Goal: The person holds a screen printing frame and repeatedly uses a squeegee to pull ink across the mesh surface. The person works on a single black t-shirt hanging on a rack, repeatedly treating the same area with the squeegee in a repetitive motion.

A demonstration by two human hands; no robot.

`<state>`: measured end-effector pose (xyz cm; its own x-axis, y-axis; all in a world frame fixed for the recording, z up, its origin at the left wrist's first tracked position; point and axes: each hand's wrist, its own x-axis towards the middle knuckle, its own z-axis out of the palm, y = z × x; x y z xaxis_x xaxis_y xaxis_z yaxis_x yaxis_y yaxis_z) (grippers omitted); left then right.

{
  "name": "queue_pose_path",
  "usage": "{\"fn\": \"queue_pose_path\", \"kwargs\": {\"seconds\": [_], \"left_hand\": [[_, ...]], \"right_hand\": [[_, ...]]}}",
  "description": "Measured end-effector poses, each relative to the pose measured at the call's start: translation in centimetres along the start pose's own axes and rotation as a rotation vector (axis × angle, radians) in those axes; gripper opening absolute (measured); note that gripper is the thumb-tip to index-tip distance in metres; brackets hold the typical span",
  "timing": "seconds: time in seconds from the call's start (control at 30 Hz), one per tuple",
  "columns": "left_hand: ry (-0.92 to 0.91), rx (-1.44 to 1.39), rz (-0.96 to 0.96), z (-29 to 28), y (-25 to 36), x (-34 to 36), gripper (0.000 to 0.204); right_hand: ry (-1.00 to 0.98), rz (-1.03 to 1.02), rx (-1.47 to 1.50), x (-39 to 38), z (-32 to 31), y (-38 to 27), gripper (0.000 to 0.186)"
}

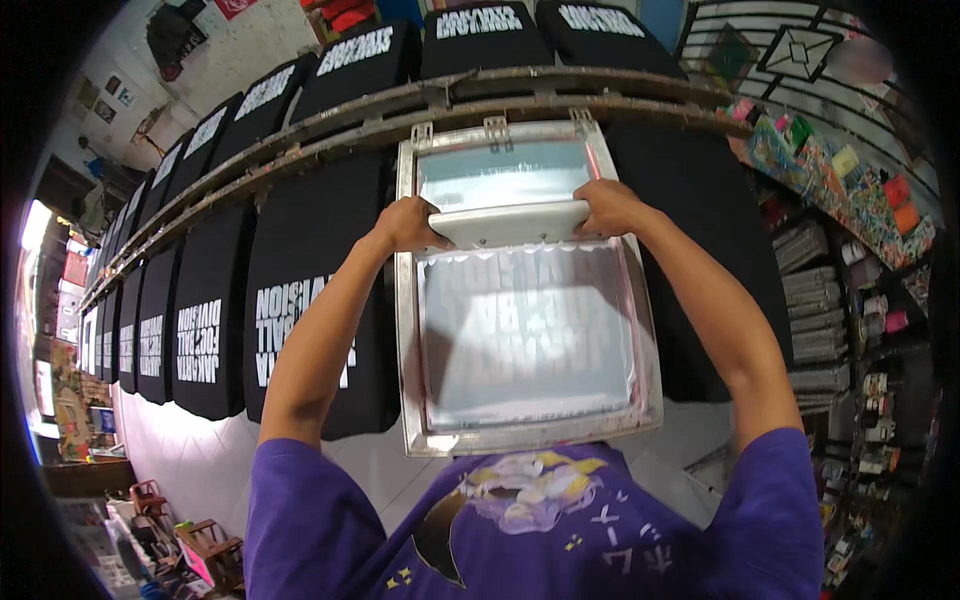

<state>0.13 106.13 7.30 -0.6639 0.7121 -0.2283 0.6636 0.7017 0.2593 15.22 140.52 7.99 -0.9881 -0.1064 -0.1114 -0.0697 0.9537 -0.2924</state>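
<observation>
**Print shop: squeegee gripped w/ both hands on screen**

Long curved table (200, 455) w/ rows of black T-shirts (205, 340), white print on most. Metal-framed screen (530, 345) lies flat over one shirt. White squeegee (510, 222) sits across screen's upper part. Left hand (408, 224) clamps its left end, right hand (606, 207) its right end. Shelves (830, 330) at right.

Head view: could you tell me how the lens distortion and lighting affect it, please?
In the head view, the long rail bows toward the rim, corners go black, a bright window patch blows out at far left; both hands, left hand and right hand, on the squeegee over the screen frame, stay sharp.
</observation>
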Motion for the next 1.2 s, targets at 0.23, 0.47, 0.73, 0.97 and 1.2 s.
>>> {"fn": "queue_pose_path", "kwargs": {"seconds": [0.23, 0.47, 0.73, 0.97, 1.2], "left_hand": [[0.305, -0.11, 0.128, 12.5, 8.9, -25.2, 0.05], [0.437, -0.106, 0.011, 16.5, 14.7, -31.1, 0.032], [0.566, -0.054, 0.111, 17.0, 8.6, -20.6, 0.029], [0.093, 0.056, -0.122, 2.4, 1.1, 0.2, 0.052], [0.017, -0.064, -0.019, 0.2, 0.1, -2.0, 0.065]], "right_hand": [[0.195, -0.128, -0.082, -24.5, 8.5, -8.9, 0.027], [0.352, 0.019, -0.06, -32.5, 15.3, -12.4, 0.022], [0.314, 0.018, -0.024, -22.2, 14.7, -7.1, 0.037], [-0.014, 0.168, 0.023, 0.1, 1.6, 0.5, 0.052], [-0.095, 0.031, -0.009, -0.9, 1.4, 1.2, 0.055]]}}
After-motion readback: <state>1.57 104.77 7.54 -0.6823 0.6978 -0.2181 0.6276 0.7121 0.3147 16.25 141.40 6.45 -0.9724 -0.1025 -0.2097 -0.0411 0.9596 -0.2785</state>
